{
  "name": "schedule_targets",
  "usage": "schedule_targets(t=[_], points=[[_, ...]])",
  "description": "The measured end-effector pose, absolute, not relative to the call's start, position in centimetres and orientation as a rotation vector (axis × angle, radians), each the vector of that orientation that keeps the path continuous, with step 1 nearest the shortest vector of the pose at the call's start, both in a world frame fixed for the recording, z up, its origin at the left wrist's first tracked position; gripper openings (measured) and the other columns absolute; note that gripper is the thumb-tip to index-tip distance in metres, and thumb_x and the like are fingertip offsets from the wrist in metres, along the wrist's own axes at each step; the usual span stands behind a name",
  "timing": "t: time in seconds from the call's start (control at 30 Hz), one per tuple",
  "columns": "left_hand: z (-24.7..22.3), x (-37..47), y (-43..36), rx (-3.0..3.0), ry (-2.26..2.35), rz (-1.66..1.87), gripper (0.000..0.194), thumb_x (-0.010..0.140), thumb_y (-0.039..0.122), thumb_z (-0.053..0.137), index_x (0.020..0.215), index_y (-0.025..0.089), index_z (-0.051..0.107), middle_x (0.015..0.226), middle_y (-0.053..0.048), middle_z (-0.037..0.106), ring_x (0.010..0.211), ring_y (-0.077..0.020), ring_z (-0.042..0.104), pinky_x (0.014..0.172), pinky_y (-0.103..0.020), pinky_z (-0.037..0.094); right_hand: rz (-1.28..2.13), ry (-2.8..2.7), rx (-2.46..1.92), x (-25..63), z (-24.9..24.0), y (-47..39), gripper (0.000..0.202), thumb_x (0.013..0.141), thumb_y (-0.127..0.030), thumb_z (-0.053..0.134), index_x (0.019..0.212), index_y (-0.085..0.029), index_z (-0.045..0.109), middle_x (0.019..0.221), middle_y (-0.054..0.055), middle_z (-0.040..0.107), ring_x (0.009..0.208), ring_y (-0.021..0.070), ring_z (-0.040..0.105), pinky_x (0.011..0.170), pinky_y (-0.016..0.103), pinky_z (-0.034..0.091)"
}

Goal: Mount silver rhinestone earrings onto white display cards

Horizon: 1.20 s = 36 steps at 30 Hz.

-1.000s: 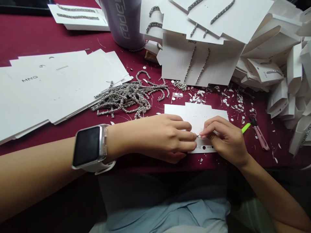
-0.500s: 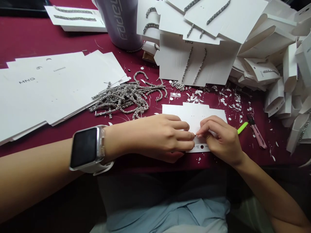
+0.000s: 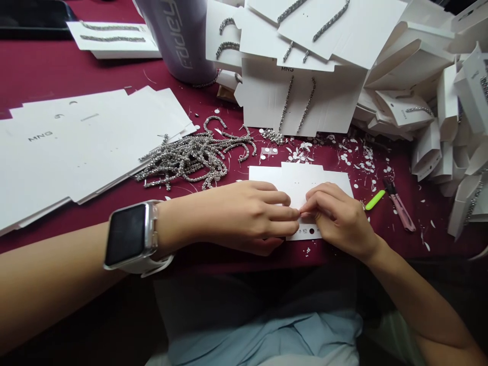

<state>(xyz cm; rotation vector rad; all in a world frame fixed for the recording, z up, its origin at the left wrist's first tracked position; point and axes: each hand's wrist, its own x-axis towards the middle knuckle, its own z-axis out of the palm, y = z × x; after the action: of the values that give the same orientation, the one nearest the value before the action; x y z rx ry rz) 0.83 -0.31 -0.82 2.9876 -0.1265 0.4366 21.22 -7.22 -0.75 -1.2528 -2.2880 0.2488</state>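
A white card [image 3: 293,175] with small holes lies near the table's front edge. My left hand [image 3: 251,213] rests over its left part, fingers stretched toward the right and fairly close together. My right hand [image 3: 339,216] is over the card's right side, thumb and forefinger pinched beside my left fingertips; whatever is between them is too small to make out. Left of the card, behind my left wrist, is a tangled heap of silver chains [image 3: 186,157]. Small white bits [image 3: 301,152] are scattered behind the card.
Large white cards [image 3: 95,132] are stacked at left. A purple cup [image 3: 183,46] and an upright MNG card [image 3: 263,96] with chains stand behind. Folded cards [image 3: 427,147] pile up at right, near a yellow-green piece [image 3: 375,200] and a pink cutter [image 3: 401,208].
The whole view has shifted slightly, moving the table items left in the picture. My hands stay over the card in nearly the same pose, the right fingertips still pinched.
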Motion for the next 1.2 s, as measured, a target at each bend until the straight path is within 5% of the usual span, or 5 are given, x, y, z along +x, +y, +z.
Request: schedule_targets(t=[0.13,0.23,0.5,1.2], points=[[-0.3,0.9,-0.1,2.876,-0.085,0.342,0.027,0.089,0.024,0.038,0.104,0.018,0.059,0.109,-0.004,0.064,0.097,-0.0182,0.056,0.082,-0.03,0.042,0.519,-2.244,-1.293,22.0,-0.1,-7.2,0.017,0.077,-0.02,0.06,0.093,-0.02,0.054,0.091,0.005,0.058,0.086,0.0159,0.055,0.074,0.029,0.046],[0.2,1.2,-0.1,2.648,0.047,0.29,0.024,0.088,0.025,0.04,0.096,0.019,0.062,0.106,-0.003,0.065,0.097,-0.0171,0.056,0.083,-0.027,0.042,0.588,-2.129,-1.35,22.4,0.1,-7.2,0.003,0.082,-0.023,0.053,0.085,-0.021,0.053,0.089,0.004,0.054,0.088,0.0156,0.053,0.077,0.03,0.045],[-0.3,3.0,-1.1,2.331,0.519,0.392,0.02,0.086,0.025,0.046,0.085,0.014,0.064,0.087,-0.005,0.057,0.08,-0.0141,0.051,0.075,-0.026,0.04,0.672,-2.207,-1.404,22.2,0.1,-7.1,0.011,0.082,-0.023,0.051,0.073,-0.021,0.055,0.095,0.005,0.05,0.096,0.0171,0.048,0.09,0.035,0.04],[0.2,3.8,-1.2,2.164,0.648,0.288,0.023,0.083,0.03,0.052,0.074,0.014,0.066,0.081,-0.004,0.056,0.076,-0.0132,0.051,0.069,-0.025,0.04,0.919,-2.193,-1.475,22.1,0.1,-6.7,0.018,0.085,-0.03,0.046,0.071,-0.022,0.053,0.1,0.004,0.048,0.103,0.0194,0.04,0.096,0.041,0.037]])
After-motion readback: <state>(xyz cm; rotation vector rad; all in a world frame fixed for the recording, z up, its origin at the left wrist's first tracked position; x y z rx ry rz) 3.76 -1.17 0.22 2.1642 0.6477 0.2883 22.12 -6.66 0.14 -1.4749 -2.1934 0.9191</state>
